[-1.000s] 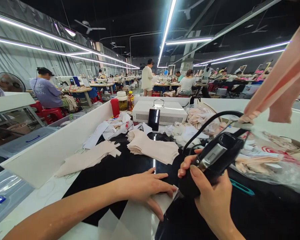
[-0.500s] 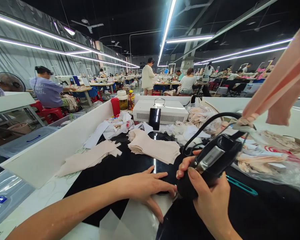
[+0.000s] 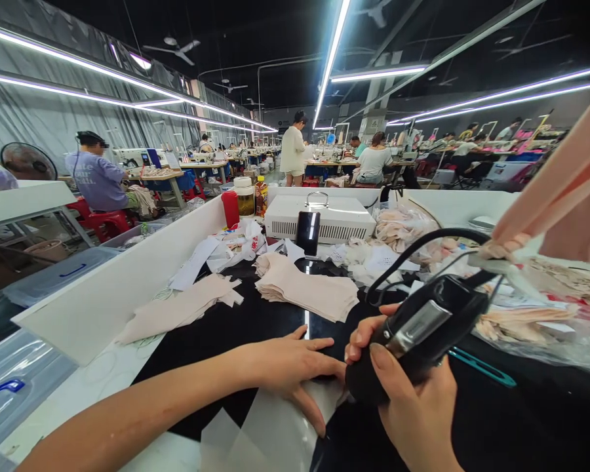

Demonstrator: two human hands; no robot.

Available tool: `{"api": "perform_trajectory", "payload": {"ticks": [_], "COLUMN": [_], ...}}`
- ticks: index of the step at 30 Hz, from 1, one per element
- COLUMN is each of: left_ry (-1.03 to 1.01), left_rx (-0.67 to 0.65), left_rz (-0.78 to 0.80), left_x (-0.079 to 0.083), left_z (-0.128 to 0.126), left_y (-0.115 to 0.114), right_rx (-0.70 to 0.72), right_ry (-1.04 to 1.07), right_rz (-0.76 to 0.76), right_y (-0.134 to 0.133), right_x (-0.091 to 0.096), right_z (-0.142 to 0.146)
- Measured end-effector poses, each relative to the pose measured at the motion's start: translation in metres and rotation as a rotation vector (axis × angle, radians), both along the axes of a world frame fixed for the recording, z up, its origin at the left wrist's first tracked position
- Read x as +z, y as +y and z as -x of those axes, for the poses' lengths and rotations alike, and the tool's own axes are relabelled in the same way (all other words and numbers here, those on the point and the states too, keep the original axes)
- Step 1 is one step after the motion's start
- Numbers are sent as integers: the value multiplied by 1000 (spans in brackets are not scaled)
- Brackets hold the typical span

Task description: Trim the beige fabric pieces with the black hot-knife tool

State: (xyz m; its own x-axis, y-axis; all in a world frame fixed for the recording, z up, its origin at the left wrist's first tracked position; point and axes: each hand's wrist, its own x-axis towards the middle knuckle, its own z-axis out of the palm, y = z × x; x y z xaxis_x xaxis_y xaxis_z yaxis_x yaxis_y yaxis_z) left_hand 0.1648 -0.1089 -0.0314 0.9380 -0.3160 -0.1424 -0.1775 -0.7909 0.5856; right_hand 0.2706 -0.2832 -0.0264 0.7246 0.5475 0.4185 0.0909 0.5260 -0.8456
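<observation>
My right hand [image 3: 413,400] is wrapped around a black corded hand-held tool [image 3: 417,337] with a silver plate on its body. A pink fabric strip [image 3: 545,190] is knotted to the tool's upper end and runs up to the right. The tool's rounded lower end is down close to the black work surface [image 3: 216,367]; its underside is hidden. Beside it, my left hand [image 3: 295,367] lies with fingers spread on a translucent white sheet [image 3: 275,432], its index fingertip almost at the tool. A stack of pale pink fabric pieces [image 3: 307,288] lies beyond my hands.
More pale pieces [image 3: 181,308] lie at the left. A phone [image 3: 308,233] leans against a white vented box [image 3: 319,219]. Plastic bags with fabric [image 3: 535,314] and a teal strip-shaped tool [image 3: 482,366] are on the right. A white side board [image 3: 128,282] edges the table.
The view has shifted slightly, so most things sit a little further right. Both hands and the tool stay nearly in place against the sheet.
</observation>
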Motion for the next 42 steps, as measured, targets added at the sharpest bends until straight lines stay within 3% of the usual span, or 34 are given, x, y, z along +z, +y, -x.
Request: {"api": "perform_trajectory", "payload": {"ticks": [7,13,21,25,31,42], "left_ry": [36,17,40,50,56,17], "left_rx": [10,-1,-10,-11,-9,-35], "left_rz": [-12,-21,-16,2,9,26], "left_x": [8,4,8,11,9,6], "left_z": [-1,-1,-3,-3,-2,-1], "left_y": [-4,-3,-2,-1,-1,1], "right_rx": [-13,10,-58,-13,-64,-47], "right_ry": [31,-20,146,122,180,107], "right_rz": [21,16,35,18,40,48], "right_y": [-2,-1,-3,-4,-3,-4], "right_x": [1,-3,12,16,18,11], "right_z": [2,12,27,34,46,32]}}
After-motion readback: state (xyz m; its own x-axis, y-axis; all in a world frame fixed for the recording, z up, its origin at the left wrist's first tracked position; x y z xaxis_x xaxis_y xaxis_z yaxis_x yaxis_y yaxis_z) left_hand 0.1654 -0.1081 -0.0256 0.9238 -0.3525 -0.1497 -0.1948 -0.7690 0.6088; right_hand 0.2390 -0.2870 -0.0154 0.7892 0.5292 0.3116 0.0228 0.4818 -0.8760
